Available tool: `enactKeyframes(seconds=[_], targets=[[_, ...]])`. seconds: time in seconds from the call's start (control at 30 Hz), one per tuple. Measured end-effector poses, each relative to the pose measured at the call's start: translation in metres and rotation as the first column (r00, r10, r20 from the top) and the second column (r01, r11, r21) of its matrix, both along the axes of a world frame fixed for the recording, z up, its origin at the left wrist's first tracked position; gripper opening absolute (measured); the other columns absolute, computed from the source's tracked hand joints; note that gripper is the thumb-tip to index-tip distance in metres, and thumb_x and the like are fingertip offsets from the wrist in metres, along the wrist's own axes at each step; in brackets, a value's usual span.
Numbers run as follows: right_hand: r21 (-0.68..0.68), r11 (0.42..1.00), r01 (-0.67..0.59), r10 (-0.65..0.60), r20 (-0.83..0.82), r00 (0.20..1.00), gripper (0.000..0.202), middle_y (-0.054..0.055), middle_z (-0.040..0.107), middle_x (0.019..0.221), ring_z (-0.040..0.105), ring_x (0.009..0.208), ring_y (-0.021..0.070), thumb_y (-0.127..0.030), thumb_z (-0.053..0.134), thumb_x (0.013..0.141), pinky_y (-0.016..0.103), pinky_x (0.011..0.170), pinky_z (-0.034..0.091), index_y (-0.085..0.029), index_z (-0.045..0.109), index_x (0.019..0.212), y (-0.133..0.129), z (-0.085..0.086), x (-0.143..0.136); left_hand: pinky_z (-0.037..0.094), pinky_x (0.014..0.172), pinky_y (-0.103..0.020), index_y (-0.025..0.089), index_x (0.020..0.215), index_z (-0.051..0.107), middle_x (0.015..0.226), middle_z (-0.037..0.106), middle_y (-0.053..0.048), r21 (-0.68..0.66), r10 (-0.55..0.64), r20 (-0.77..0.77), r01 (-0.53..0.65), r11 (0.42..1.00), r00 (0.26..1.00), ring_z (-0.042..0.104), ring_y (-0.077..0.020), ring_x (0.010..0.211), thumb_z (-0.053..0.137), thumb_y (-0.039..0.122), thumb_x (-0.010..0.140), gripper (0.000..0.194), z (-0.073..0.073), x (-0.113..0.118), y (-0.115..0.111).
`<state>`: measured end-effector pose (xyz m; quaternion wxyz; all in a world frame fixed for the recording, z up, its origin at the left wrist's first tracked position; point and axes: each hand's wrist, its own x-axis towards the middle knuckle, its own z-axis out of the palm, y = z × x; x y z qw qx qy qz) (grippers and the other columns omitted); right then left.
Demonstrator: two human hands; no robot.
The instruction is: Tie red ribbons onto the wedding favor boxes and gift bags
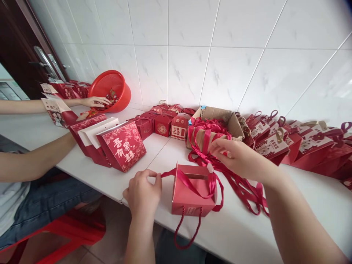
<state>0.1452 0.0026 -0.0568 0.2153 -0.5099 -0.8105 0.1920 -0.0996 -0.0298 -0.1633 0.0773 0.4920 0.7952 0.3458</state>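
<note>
My left hand [145, 190] pinches the end of a red satin ribbon [187, 179] between thumb and fingers. This ribbon runs across the top of a red gift box [192, 203] and loops down its right side. The box stands near the table's front edge, with a twisted cord handle [187, 246] hanging from its front. Above the loose ribbons [236, 179], my right hand [236, 156] is closed, its fingers curled beside the cardboard carton [220, 113]. What its fingertips hold, if anything, is hidden.
Red ribbons spill from the carton. Small red boxes [162, 124] stand left of it, and looped-handle gift boxes [275, 143] line the wall at right. At left, another person's hand [95, 101] reaches into a red basket [123, 93], near upright gift bags [122, 146].
</note>
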Motion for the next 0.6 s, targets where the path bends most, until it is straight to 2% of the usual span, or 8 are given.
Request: enactKeyframes(seconds=[0.07, 0.13, 0.27, 0.3, 0.37, 0.47, 0.53, 0.6], targets=[[-0.077, 0.997, 0.008, 0.007, 0.192, 0.981, 0.023, 0.004, 0.068, 0.1, 0.063, 0.091, 0.0218, -0.018, 0.054, 0.081, 0.031, 0.077, 0.048, -0.023, 0.067, 0.1, -0.003, 0.004, 0.014, 0.039, 0.078, -0.053, 0.023, 0.071, 0.06, 0.086, 0.067, -0.01, 0.097, 0.103, 0.048, -0.107, 0.989, 0.994, 0.062, -0.0388, 0.089, 0.054, 0.033, 0.081, 0.015, 0.001, -0.007, -0.001], [-0.201, 0.979, -0.039, 0.101, 0.308, 0.946, 0.031, 0.004, 0.067, 0.109, 0.062, 0.098, 0.0234, -0.021, 0.06, 0.077, 0.031, 0.079, 0.047, -0.026, 0.067, 0.107, -0.007, 0.008, 0.022, 0.041, 0.08, -0.055, 0.021, 0.078, 0.058, 0.089, 0.067, -0.012, 0.234, 0.204, 0.124, -0.229, 0.945, 0.971, 0.063, -0.0391, 0.09, 0.053, 0.033, 0.082, 0.013, 0.004, -0.012, -0.002], [-0.33, 0.934, -0.138, 0.244, 0.305, 0.921, 0.038, 0.004, 0.064, 0.115, 0.059, 0.103, 0.0242, -0.035, 0.065, 0.078, 0.03, 0.081, 0.045, -0.026, 0.065, 0.115, -0.012, 0.012, 0.019, 0.036, 0.093, -0.061, 0.019, 0.096, 0.056, 0.117, 0.059, -0.02, 0.418, 0.347, 0.166, -0.384, 0.823, 0.923, 0.05, -0.0432, 0.118, 0.057, 0.03, 0.08, 0.02, 0.012, -0.01, -0.008], [-0.336, 0.928, -0.161, 0.265, 0.29, 0.92, 0.035, 0.004, 0.065, 0.113, 0.059, 0.1, 0.0235, -0.037, 0.063, 0.079, 0.03, 0.079, 0.045, -0.025, 0.065, 0.113, -0.013, 0.013, 0.016, 0.037, 0.094, -0.059, 0.018, 0.097, 0.056, 0.114, 0.06, -0.018, 0.472, 0.302, 0.191, -0.357, 0.806, 0.934, 0.051, -0.0407, 0.116, 0.059, 0.032, 0.079, 0.023, 0.014, -0.007, -0.01], [-0.349, 0.916, -0.198, 0.301, 0.273, 0.913, 0.029, 0.004, 0.065, 0.106, 0.06, 0.091, 0.0211, -0.037, 0.059, 0.082, 0.029, 0.073, 0.044, -0.024, 0.066, 0.107, -0.013, 0.012, 0.011, 0.043, 0.092, -0.048, 0.019, 0.099, 0.06, 0.103, 0.065, -0.011, 0.556, 0.049, 0.276, -0.201, 0.807, 0.96, 0.059, -0.0317, 0.104, 0.059, 0.041, 0.083, 0.027, 0.017, 0.004, -0.014], [-0.366, 0.903, -0.225, 0.331, 0.258, 0.908, 0.022, 0.003, 0.065, 0.099, 0.059, 0.083, 0.0189, -0.034, 0.058, 0.083, 0.028, 0.069, 0.042, -0.022, 0.066, 0.1, -0.012, 0.011, 0.009, 0.047, 0.088, -0.035, 0.022, 0.102, 0.066, 0.105, 0.067, -0.007, 0.576, -0.41, 0.365, 0.143, 0.805, 0.836, 0.061, -0.0235, 0.102, 0.047, 0.048, 0.092, 0.034, 0.02, 0.021, -0.017], [-0.36, 0.902, -0.239, 0.339, 0.248, 0.907, 0.02, 0.003, 0.064, 0.098, 0.059, 0.082, 0.0185, -0.033, 0.057, 0.084, 0.028, 0.069, 0.041, -0.022, 0.067, 0.097, -0.012, 0.011, 0.01, 0.045, 0.091, -0.032, 0.022, 0.098, 0.067, 0.109, 0.067, -0.006, 0.533, -0.526, 0.375, 0.287, 0.796, 0.764, 0.06, -0.0219, 0.105, 0.048, 0.047, 0.092, 0.032, 0.019, 0.029, -0.018], [-0.355, 0.905, -0.237, 0.335, 0.247, 0.909, 0.019, 0.003, 0.064, 0.095, 0.058, 0.08, 0.0181, -0.034, 0.055, 0.086, 0.028, 0.067, 0.04, -0.021, 0.066, 0.095, -0.011, 0.011, 0.012, 0.044, 0.09, -0.031, 0.021, 0.09, 0.065, 0.101, 0.068, -0.005, 0.488, -0.537, 0.396, 0.324, 0.81, 0.745, 0.061, -0.0209, 0.098, 0.053, 0.046, 0.09, 0.028, 0.017, 0.032, -0.016]])
